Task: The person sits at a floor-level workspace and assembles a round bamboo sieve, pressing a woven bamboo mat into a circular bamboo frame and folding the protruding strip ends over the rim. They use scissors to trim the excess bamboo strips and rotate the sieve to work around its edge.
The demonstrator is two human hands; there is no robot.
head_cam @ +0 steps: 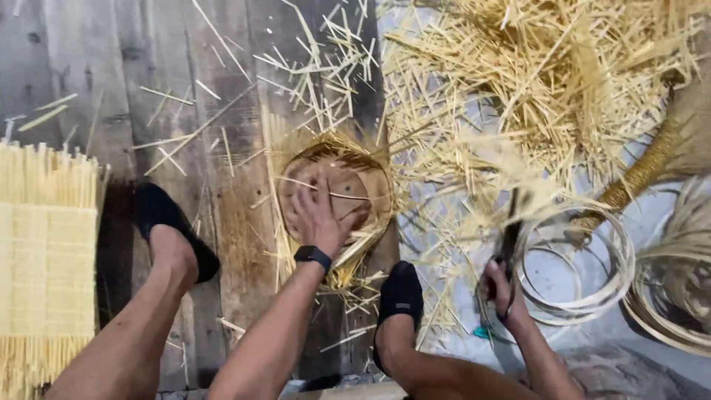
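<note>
From the head camera, the left hand point(318, 218), fingers spread flat, presses on a round woven bamboo basket base point(337, 194) lying on the dark wooden plank floor point(111, 74) between two feet in black socks. The right hand point(500, 289) is clenched round a dark-handled tool point(511, 237), blurred, just beside coiled pale bamboo strip hoops point(592, 278). A heap of loose pale bamboo splints point(548, 67) lies beyond; a flat woven bamboo mat point(44, 259) lies at the left edge.
</note>
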